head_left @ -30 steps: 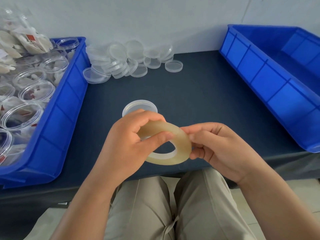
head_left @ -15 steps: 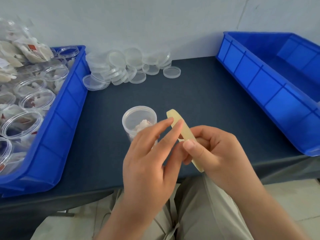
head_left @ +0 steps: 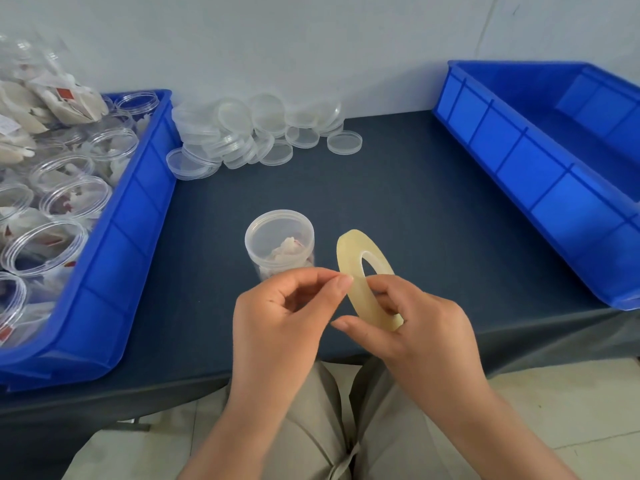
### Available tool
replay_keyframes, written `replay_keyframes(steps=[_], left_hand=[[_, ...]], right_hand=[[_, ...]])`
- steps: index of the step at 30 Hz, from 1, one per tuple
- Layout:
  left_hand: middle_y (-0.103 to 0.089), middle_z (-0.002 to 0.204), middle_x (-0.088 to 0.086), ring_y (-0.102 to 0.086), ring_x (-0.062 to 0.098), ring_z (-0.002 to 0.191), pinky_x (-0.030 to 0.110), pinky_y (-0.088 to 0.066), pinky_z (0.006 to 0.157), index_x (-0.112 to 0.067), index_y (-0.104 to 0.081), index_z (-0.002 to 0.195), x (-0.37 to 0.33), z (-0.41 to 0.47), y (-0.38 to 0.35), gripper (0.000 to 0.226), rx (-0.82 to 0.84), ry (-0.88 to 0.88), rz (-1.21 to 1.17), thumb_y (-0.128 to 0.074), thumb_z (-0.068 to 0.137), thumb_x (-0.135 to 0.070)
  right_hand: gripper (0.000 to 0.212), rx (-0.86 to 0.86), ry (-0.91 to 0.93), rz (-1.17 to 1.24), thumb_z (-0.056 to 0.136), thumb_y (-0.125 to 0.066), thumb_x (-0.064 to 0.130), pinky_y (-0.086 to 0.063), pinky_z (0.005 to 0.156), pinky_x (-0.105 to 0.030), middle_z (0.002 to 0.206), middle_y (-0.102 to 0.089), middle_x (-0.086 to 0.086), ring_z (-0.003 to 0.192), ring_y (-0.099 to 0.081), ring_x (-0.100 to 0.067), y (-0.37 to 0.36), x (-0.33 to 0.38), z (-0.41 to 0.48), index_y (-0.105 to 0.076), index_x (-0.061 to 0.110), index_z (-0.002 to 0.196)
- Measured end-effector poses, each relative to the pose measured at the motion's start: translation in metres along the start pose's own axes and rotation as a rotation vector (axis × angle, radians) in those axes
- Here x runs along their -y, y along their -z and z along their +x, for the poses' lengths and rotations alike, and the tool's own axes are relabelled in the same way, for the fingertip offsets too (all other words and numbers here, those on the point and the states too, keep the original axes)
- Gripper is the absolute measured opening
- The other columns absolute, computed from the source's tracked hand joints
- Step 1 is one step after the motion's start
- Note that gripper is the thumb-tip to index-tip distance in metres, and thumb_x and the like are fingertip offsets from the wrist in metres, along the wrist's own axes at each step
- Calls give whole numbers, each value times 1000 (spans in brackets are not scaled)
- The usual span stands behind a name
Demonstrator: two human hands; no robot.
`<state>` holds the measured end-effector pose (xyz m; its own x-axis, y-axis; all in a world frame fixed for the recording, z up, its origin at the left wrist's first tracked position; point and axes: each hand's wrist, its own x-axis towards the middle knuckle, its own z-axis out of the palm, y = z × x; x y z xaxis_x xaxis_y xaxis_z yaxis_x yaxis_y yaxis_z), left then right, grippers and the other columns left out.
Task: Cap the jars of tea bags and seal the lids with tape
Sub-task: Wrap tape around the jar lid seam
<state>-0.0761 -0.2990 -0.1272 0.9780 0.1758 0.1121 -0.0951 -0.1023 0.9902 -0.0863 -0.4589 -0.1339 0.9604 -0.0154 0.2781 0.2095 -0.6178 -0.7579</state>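
Note:
A clear plastic jar (head_left: 279, 242) with tea bags inside and a clear lid on top stands on the dark table (head_left: 398, 216). Just in front of it my right hand (head_left: 412, 327) holds a yellowish roll of tape (head_left: 353, 268) on edge, fingers through its hole and thumb under the rim. My left hand (head_left: 280, 320) pinches at the roll's outer edge with thumb and forefinger. Whether a tape end is lifted is too fine to tell.
A blue bin (head_left: 104, 271) at the left holds several open jars (head_left: 45, 244) of tea bags. A pile of clear lids (head_left: 256, 133) lies at the back by the wall. A second blue bin (head_left: 554, 174) stands at the right.
The tape roll turned from lying flat between both hands to standing on edge. My left hand let go of the roll's body and now pinches its outer rim. The jar came into full view.

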Motion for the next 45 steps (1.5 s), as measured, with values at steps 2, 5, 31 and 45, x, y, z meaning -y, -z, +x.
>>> replay_keyframes(steps=[2,5,31,45], left_hand=[[-80,82,-5,-77,15,77,28,-63,73,-36,-83,88,1,2,2,3,35,38,5,-83,90,-37],[-77,78,-2,-73,18,76,28,-60,73,-32,-80,87,3,4,2,13,115,66,45,-75,98,-39],[-69,112,-8,-60,24,120,56,-44,108,-32,-71,111,-3,5,3,23,326,-115,-7,-61,96,-44],[-71,96,-18,-69,10,93,10,-44,83,-34,-73,106,-23,25,24,21,427,-491,309,-82,87,-37]], right_hand=[[60,-17,25,-34,74,-49,97,-50,58,-24,99,-67,27,75,-65,-9,-1,-1,0,-57,48,109],[54,-25,23,-41,75,-57,89,-53,58,-32,86,-70,19,71,-66,-10,-3,-3,0,-58,46,108],[38,127,34,418,96,-66,53,-31,53,-16,57,-46,-7,53,-38,-9,15,-9,11,-81,20,86],[47,513,-159,604,93,-49,46,-45,82,-40,80,-68,-5,84,-61,-26,31,3,20,-75,7,90]])
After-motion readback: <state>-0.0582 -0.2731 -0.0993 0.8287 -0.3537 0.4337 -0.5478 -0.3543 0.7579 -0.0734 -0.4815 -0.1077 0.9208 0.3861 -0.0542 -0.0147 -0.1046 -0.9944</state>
